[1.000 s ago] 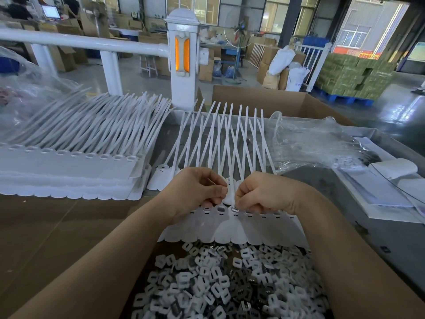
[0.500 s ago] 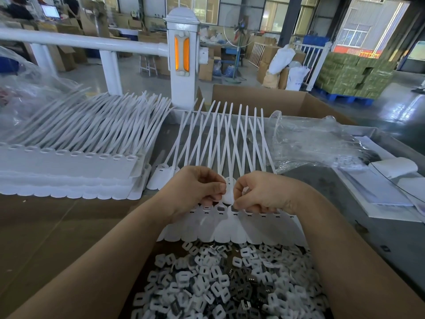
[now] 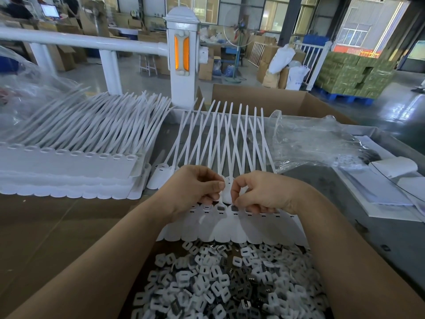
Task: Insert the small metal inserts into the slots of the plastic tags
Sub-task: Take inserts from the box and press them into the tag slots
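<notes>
On a brown table in a warehouse, beside stacked tags, we pinch one tag between our left hand and right hand.

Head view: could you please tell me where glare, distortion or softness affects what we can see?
Head view: wide-angle lens bows the white rail; daylight glares off the floor at right; the plastic bag shows bright reflections; hands and tags stay sharp, background slightly soft.

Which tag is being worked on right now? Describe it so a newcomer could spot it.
Start at the white sheet of joined tags behind the box of inserts. The left hand and right hand pinch one loose tag, which alone lies atop the sheet.
</notes>
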Tool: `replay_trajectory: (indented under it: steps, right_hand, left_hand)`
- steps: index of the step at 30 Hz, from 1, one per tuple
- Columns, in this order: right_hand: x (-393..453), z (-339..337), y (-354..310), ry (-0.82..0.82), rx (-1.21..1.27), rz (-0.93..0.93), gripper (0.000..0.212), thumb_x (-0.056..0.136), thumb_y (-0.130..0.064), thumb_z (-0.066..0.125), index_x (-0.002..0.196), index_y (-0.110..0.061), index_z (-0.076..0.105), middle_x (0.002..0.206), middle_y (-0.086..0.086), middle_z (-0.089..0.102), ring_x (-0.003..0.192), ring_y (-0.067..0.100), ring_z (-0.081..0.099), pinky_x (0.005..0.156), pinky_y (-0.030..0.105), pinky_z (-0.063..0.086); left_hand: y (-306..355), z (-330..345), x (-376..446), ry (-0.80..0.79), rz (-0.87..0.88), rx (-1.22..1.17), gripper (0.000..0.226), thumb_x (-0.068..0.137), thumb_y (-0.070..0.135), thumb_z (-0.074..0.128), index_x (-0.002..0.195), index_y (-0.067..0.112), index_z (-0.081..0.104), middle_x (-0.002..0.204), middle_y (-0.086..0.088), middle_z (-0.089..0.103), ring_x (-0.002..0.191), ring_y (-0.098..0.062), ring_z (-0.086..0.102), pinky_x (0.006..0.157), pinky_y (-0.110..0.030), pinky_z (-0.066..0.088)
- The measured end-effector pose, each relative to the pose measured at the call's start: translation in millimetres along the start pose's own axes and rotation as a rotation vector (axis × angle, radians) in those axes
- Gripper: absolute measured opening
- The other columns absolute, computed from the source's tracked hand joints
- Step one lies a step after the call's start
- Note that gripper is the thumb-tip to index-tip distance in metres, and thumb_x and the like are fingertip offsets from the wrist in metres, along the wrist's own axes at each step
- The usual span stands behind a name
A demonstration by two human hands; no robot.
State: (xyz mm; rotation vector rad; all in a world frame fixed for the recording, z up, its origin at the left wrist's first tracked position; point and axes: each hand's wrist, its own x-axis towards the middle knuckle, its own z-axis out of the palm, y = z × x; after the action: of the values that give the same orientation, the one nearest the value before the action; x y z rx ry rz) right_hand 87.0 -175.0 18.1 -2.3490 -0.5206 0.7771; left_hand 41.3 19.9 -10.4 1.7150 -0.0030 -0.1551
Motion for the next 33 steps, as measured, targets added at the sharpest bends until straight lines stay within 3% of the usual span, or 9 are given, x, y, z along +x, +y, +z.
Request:
replay_trajectory:
  steps: [8,14,22,33]
  right_hand:
    - [-2.1,0.6,-1.0,-0.026,0.007,-0.008,0.009,0.082,-0.012,0.07,0.085,-0.019,0.066,0.056,0.001,0.058,0.048,0.015,0.04,0.043,0.022,0.031]
    - [-1.2,2.1,-1.9,0.006,-0.017,0.004,0.004,0.087,-0.014,0.063,0.088,-0.017,0.065,0.051,-0.004,0.059,0.04,0.011,0.04,0.04,0.02,0.032]
    - [-2.5,0.9,-3.4,-0.03,-0.05,0.007,0.007,0.083,-0.018,0.072,0.086,-0.017,0.066,0.052,-0.005,0.058,0.043,0.012,0.041,0.041,0.02,0.033]
    - [-0.5,2.1,-3.0,0.023,0.001,0.023,0.003,0.086,-0.013,0.064,0.088,-0.014,0.066,0.054,-0.002,0.06,0.039,0.009,0.04,0.037,0.019,0.032]
  left_hand:
    - [-1.0,-0.1,-0.1,-0.005,0.007,0.007,0.003,0.089,0.01,0.071,0.091,0.007,0.07,0.071,-0.005,0.072,0.064,-0.01,0.066,0.058,-0.016,0.052]
    - [-0.5,0.2,-1.2,0.001,0.003,0.005,0.004,0.089,0.01,0.071,0.09,0.007,0.069,0.072,-0.006,0.072,0.065,-0.012,0.066,0.058,-0.018,0.053]
    - [3.4,2.0,-3.0,0.01,0.004,0.016,0.005,0.09,0.008,0.069,0.092,0.004,0.069,0.075,-0.007,0.074,0.066,-0.011,0.068,0.058,-0.017,0.052]
    - [1.4,1.1,-2.6,0.004,-0.003,0.009,0.005,0.09,0.008,0.068,0.093,0.004,0.067,0.076,-0.008,0.074,0.067,-0.013,0.068,0.059,-0.02,0.055]
